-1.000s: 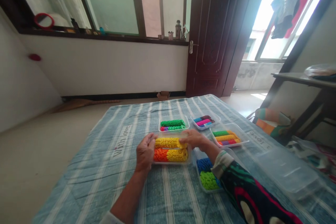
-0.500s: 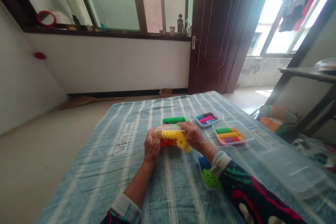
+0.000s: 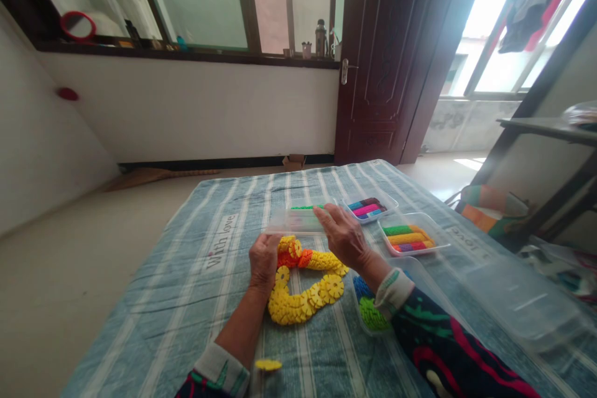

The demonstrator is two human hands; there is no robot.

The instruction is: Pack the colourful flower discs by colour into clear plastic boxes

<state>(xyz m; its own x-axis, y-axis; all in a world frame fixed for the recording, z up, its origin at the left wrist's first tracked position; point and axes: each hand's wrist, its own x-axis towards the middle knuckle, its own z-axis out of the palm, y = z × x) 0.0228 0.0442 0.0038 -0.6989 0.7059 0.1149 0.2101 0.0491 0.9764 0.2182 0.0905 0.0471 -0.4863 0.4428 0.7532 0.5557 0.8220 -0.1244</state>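
Observation:
A clear plastic box [image 3: 301, 224], partly blurred, is tilted between my two hands. My left hand [image 3: 265, 261] has its fingers closed on the box's left end. At the right end, my right hand [image 3: 346, 239] grips the edge with its fingers reaching over it. Just below, a curved row of yellow notched flower-shaped discs [image 3: 303, 308] lies on the striped cloth, with orange discs [image 3: 303, 258] joining another yellow stretch above. One loose yellow disc [image 3: 268, 364] is nearer to me. Green pieces [image 3: 305, 208] show behind the box, mostly hidden.
To the right stand clear boxes of coloured discs: pink and dark ones [image 3: 368, 208], orange and green ones [image 3: 407, 237], and blue and lime ones [image 3: 370, 311] under my right wrist. Translucent plastic lids or boxes [image 3: 522, 305] lie at the right. The striped cloth [image 3: 177, 298] covers the table.
The yellow and orange discs have come out of the box and now lie on the cloth, one disc apart from the others. The box has risen slightly away from them.

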